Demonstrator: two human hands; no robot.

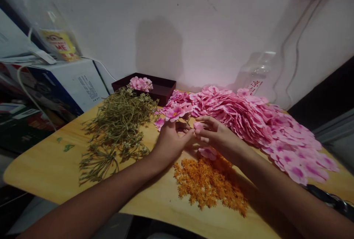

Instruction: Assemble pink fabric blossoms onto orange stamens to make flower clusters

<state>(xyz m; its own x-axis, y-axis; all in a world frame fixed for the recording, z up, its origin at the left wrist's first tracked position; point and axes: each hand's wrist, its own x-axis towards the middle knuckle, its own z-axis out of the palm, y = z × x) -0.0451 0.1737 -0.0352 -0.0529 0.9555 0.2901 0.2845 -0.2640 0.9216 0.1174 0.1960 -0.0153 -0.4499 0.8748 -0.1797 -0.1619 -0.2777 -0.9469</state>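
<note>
- Head view shows the wooden table [41,165] first, with a big heap of pink petals [262,128] along the right side. The heap is loose and sits close to the right edge, so a bump from the right arm could push some petals off.
- A pile of green stems [116,128] lies on the left. The thin stems are tangled together — pulling one out could drag many others along.
- A small mound of orange centers [210,183] sits near the front, right under the two wrists. They are tiny and light, so a low wrist could scatter them.
- A dark box [163,87] stands at the back by the wall with some pink blooms in it.
- The left hand [168,143] holds the pink flower [175,113] pinched in its fingers, just in front of the petal heap. The flower's face points up and a bit toward the person. Its stem runs down into the hand, so its long line is about straight up and down.
- The right hand [214,132] touches the left hand with narrow, pinched fingertips on a small pink piece [197,125]. The piece is small — it could slip out and get lost among the petals.
</note>
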